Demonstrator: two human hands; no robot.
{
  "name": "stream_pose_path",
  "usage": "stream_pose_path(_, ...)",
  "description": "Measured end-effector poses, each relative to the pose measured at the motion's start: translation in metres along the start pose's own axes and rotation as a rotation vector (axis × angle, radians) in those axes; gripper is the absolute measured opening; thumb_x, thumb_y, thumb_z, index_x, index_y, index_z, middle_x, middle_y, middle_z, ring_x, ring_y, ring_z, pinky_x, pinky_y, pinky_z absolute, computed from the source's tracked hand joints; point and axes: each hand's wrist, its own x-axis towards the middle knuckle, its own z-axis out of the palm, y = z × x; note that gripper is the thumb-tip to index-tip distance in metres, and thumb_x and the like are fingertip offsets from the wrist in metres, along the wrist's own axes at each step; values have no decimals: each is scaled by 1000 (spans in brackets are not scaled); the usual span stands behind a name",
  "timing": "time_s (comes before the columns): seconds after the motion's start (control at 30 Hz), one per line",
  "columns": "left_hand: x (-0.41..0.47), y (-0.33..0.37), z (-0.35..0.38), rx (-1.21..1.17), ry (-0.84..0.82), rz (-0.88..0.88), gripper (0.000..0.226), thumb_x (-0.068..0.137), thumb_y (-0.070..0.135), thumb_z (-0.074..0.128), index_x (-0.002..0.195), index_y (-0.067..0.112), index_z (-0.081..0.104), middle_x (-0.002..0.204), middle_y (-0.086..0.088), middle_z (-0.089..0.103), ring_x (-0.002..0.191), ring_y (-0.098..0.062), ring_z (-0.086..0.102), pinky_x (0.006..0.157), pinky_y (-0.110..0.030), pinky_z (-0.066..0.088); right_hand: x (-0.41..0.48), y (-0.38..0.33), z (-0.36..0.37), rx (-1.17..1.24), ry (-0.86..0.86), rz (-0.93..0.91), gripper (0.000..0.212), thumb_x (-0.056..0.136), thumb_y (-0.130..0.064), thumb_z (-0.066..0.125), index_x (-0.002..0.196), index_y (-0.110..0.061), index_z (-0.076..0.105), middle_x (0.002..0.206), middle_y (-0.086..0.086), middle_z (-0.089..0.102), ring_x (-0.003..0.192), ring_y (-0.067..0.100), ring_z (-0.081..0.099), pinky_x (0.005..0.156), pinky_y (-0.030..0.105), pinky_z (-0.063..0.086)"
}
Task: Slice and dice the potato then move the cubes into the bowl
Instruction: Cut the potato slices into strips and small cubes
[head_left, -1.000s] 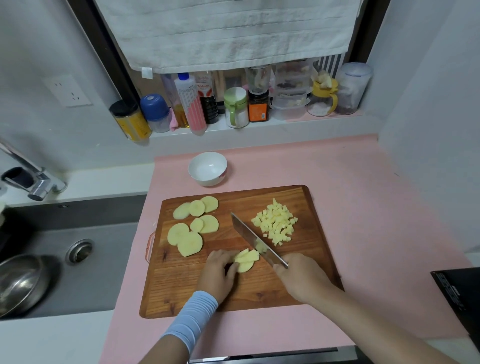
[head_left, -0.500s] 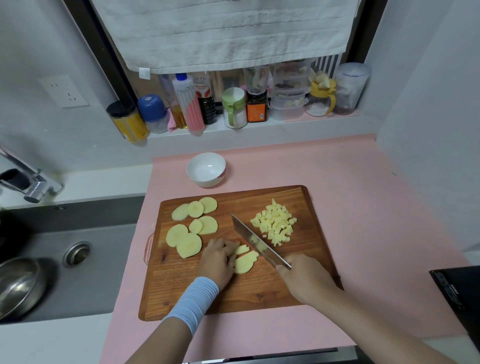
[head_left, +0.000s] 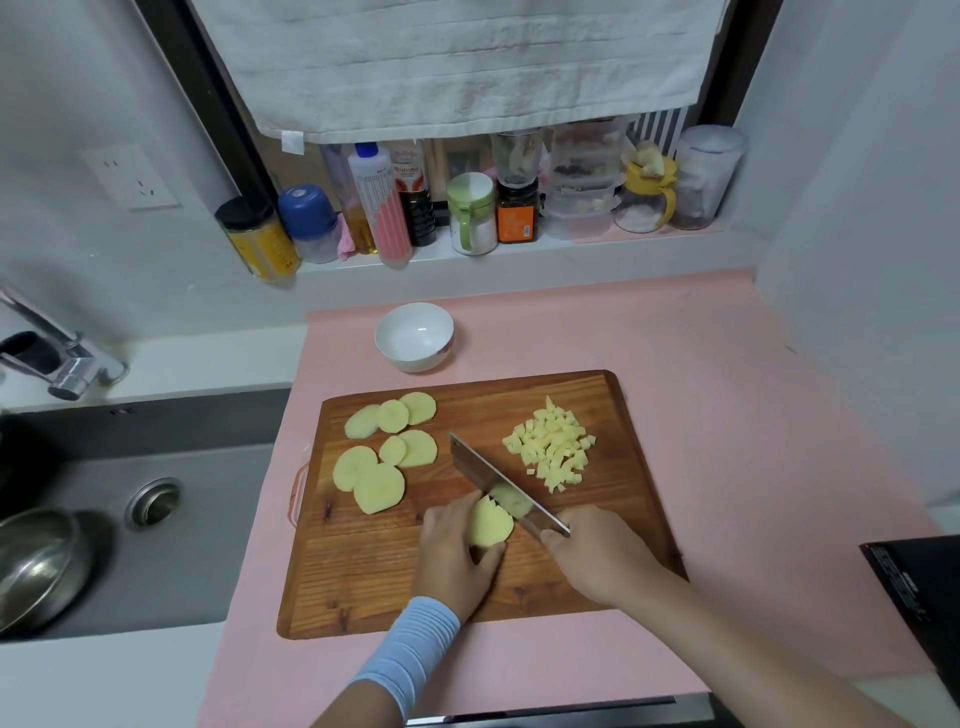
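Head view: knife (head_left: 485, 477) seemingly overlaps potato slice (head_left: 489, 526).

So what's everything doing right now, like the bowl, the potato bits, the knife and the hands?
bowl: empty, upright, behind the cutting board.
potato cubes: diced, piled on the board's right side.
round slices: sliced, not diced, flat on the board's left.
front slice: held against the blade.
knife: blade beside the front slice.
left hand: holds the front slice.
right hand: grips the knife handle.
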Motion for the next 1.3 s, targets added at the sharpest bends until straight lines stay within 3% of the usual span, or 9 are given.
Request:
stream_pose_path(0.13, -2, -1, -4, 129, 53, -43, 69, 69, 47, 76, 131, 24, 54, 119, 12, 52, 111, -15, 41, 98, -32, 37, -1, 4, -1, -22, 14, -3, 35, 101, -44, 49, 73, -24, 56, 73, -7, 63, 68, 12, 60, 51, 28, 37)
stream_pose_path(0.4, -12, 7, 6, 25, 98, -71, 61, 73, 35, 82, 126, 21, 57, 114, 6, 54, 106, -9, 36, 97, -30, 39, -1, 1, 4, -11, 19, -16, 37, 101, -40, 50, 68, -26, 53, 70, -7, 61, 65, 10, 58, 50, 27, 35)
stream_pose_path(0.5, -9, 1, -2, 133, 57, 84, 49, 78, 43, 71, 119, 20, 60, 117, 5, 53, 107, -15, 43, 96, -28, 39, 1, 4, 3, -33, 21, -11, 36, 101, -42, 49, 70, -24, 53, 71, -6, 61, 65, 11, 57, 50, 27, 34)
stream_pose_path(0.63, -2, -8, -8, 295, 30, 411, 19, 79, 32, 66, 89, 18, 58, 100, 2, 54, 87, -22, 49, 74, -34, 45, 0, 1, 5, -56, 33, -20, 35, 101, -40, 48, 69, -25, 52, 73, -6, 63, 69, 14, 58, 56, 30, 43)
stream_pose_path(0.77, 5, -9, -6, 293, 19, 443, 11, 75, 25, 64, 82, 17, 59, 90, 3, 53, 81, -21, 46, 68, -34, 46, -7, -4, 8, -143, 99, -70, 29, 101, -37, 44, 79, -24, 58, 76, -5, 65, 72, 17, 61, 64, 33, 50)
stream_pose_path(0.9, 5, -9, -6, 248, -3, 416, 10, 74, 23, 64, 81, 16, 61, 88, 3, 55, 79, -22, 48, 70, -33, 45, -22, -10, 15, -198, 172, -153, 23, 100, -36, 42, 101, -29, 64, 85, -5, 70, 80, 21, 66, 69, 35, 54)
stream_pose_path(1.0, 6, -12, -6, 210, -42, 384, 18, 75, 21, 65, 93, 16, 68, 98, 3, 62, 89, -24, 54, 79, -37, 49, -32, -12, 19, -205, 165, -182, 27, 102, -36, 42, 118, -32, 64, 93, -6, 72, 84, 19, 67, 74, 35, 56)
stream_pose_path(1.1, 6, -11, -8, 177, -59, 378, 26, 75, 19, 65, 100, 17, 71, 104, 3, 64, 93, -25, 55, 84, -35, 48, -38, -12, 20, -217, 164, -157, 29, 103, -36, 41, 123, -33, 62, 96, -6, 72, 86, 17, 67, 75, 33, 55)
stream_pose_path(1.3, 6, -12, -8, 168, -44, 379, 22, 75, 20, 64, 95, 15, 70, 101, 5, 63, 87, -22, 50, 79, -34, 50, -39, -1, 18, -235, 164, -135, 32, 104, -38, 41, 127, -33, 63, 102, -11, 72, 89, 15, 68, 81, 33, 58)
